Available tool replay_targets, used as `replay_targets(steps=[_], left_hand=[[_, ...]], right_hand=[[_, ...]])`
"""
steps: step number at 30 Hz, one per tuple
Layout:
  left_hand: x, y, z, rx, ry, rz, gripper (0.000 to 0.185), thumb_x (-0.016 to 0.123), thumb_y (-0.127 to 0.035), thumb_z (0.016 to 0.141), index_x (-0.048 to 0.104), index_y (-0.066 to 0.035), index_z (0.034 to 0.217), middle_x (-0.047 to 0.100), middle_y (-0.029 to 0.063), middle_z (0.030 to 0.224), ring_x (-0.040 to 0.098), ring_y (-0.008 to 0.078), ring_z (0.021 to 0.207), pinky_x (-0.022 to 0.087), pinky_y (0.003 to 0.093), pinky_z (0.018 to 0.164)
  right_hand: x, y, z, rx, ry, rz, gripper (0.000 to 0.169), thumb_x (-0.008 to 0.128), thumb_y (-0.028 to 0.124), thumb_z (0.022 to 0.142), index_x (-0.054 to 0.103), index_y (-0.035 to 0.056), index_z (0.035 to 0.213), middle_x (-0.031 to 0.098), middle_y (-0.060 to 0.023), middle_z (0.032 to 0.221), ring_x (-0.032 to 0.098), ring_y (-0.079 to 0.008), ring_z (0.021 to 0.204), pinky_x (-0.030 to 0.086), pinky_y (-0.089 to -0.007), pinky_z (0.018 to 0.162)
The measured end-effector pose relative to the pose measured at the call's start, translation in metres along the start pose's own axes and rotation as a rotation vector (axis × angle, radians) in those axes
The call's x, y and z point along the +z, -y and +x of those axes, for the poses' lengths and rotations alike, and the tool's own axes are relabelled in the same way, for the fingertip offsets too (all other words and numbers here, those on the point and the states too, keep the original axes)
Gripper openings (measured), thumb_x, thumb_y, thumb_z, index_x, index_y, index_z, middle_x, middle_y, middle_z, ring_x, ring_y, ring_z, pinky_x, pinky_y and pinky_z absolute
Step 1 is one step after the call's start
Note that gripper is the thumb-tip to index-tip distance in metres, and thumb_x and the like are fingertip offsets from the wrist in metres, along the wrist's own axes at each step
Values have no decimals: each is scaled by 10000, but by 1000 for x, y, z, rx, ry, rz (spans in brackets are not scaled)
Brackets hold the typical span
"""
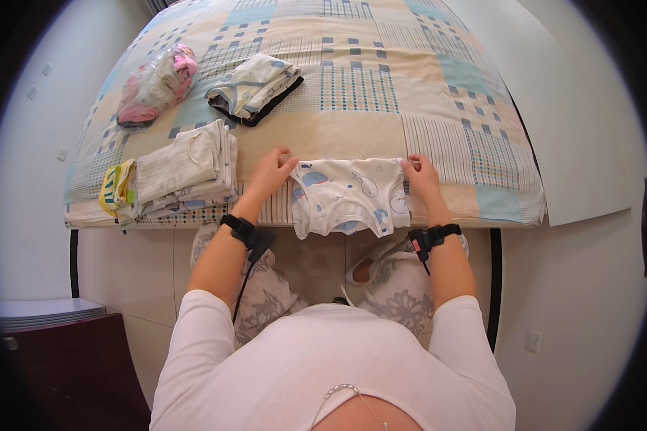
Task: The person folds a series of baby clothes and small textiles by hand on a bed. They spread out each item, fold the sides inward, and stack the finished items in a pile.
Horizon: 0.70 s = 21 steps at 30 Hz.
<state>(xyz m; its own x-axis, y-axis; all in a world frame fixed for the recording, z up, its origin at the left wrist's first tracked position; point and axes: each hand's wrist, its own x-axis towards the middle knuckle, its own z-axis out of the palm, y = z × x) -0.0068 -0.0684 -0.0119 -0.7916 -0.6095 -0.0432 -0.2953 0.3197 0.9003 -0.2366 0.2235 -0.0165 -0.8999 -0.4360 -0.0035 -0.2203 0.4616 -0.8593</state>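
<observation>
A white sleeveless top with a blue whale print (350,186) lies folded on the near edge of the bed (356,134), its neck and straps hanging slightly over the edge towards me. My left hand (275,169) pinches its far left corner between thumb and fingers. At the far right corner, my right hand (421,172) grips the fold the same way. Left of my left hand stands a stack of folded light clothes (186,167), with a yellow and green folded garment (117,186) at its left end.
Farther back on the bed lie a smaller pile of folded clothes (256,89) with a black piece beneath, and a clear plastic bag of pink and white clothes (159,89). A white panel (571,134) borders the bed's right side. A dark red cabinet (75,372) stands at lower left.
</observation>
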Motion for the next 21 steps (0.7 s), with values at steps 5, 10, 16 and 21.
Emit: replay_targets(steps=[5,10,16,21], left_hand=[[11,15,-1,92,-39,39,253,648,-156,856,635,12,1044,664,112,779,615,155,693,486,287,621],[5,-3,-10,134,-224,-201,172,651,-146,849,679,15,904,660,90,736,597,136,663,479,272,620],[-12,-4,-3,147,-361,-193,183,640,-156,866,677,8,939,674,65,778,613,106,686,487,249,626],[2,-1,-4,43,-211,-102,196,627,-170,828,680,-29,953,679,144,799,653,241,693,504,349,632]], right_hand=[[17,32,5,-18,23,-152,288,673,233,835,648,-3,998,645,-57,774,590,-141,680,473,-282,635],[7,0,17,-78,42,164,195,651,217,877,678,59,986,621,26,779,516,-55,626,412,-214,545],[9,15,22,-30,-32,279,191,637,232,898,692,116,1040,595,62,772,473,-30,608,345,-176,507],[23,-1,31,150,35,458,211,614,145,906,663,58,1091,577,58,766,441,-34,582,341,-182,490]])
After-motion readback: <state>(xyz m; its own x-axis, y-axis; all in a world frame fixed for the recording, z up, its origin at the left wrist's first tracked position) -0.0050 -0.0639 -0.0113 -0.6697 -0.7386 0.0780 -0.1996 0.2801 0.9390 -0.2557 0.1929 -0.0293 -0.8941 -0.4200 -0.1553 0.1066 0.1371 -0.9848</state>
